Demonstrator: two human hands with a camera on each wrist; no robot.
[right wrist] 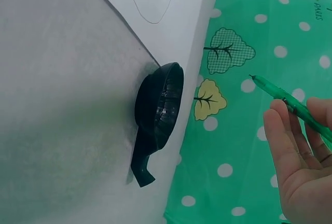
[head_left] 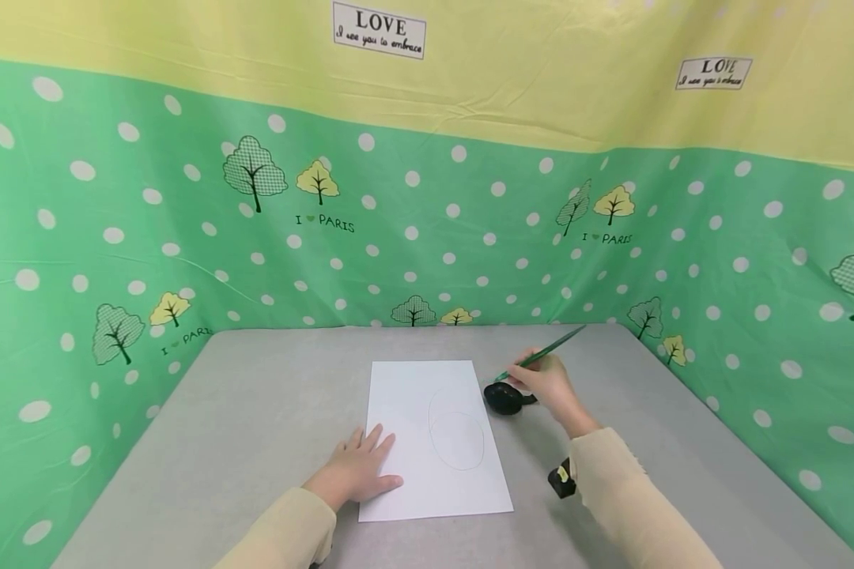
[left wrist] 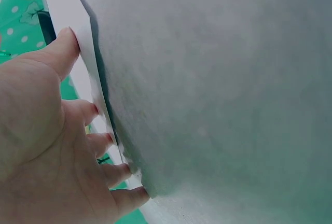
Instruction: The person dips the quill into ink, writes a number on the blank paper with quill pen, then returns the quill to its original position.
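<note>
On the table lies a white sheet of paper (head_left: 420,490), with two thin overlapping rounded outlines drawn on its right half. My left hand (head_left: 361,465) rests with spread fingers on the sheet's left edge; in the left wrist view its fingertips (left wrist: 109,138) lie along that edge. In my right hand (head_left: 546,381) I pinch a green pen (head_left: 551,348), held off the paper beyond its right edge. The right wrist view shows the pen's dark tip pointing away from the fingers. Just below that hand is a black, round, pan-like thing (head_left: 504,398) with a short bent handle.
The black pan-like thing sits close against the sheet's right edge on the grey table (head_left: 285,395). By my right cuff is a small black block (head_left: 561,479) with a yellow mark. A green and yellow printed curtain (head_left: 413,213) encloses the table's back and sides.
</note>
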